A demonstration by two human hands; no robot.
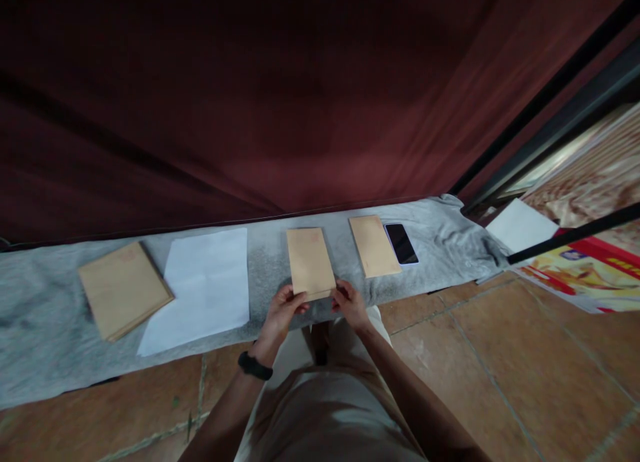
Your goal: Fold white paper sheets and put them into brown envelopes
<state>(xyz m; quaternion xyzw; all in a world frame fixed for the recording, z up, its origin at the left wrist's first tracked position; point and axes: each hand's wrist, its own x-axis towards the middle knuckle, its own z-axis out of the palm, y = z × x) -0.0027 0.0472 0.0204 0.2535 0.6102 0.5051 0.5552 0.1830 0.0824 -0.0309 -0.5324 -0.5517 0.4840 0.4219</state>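
A tan envelope (309,261) lies on a grey cloth (45,315) spread along the floor. My left hand (283,310) pinches its near left corner, and my right hand (350,303) grips its near right corner. A black band is on my left wrist. To the right lies a second tan envelope (374,245), with a dark phone (401,243) beside it. Left of my hands rests a white sheet of paper (203,287), and further left a stack of tan envelopes (123,289).
A dark red curtain (250,95) hangs right behind the cloth. Terracotta floor tiles (500,375) stretch in front and to the right. At the far right lie a white sheet (520,226) and a colourful printed poster (580,272), crossed by a black bar (575,234).
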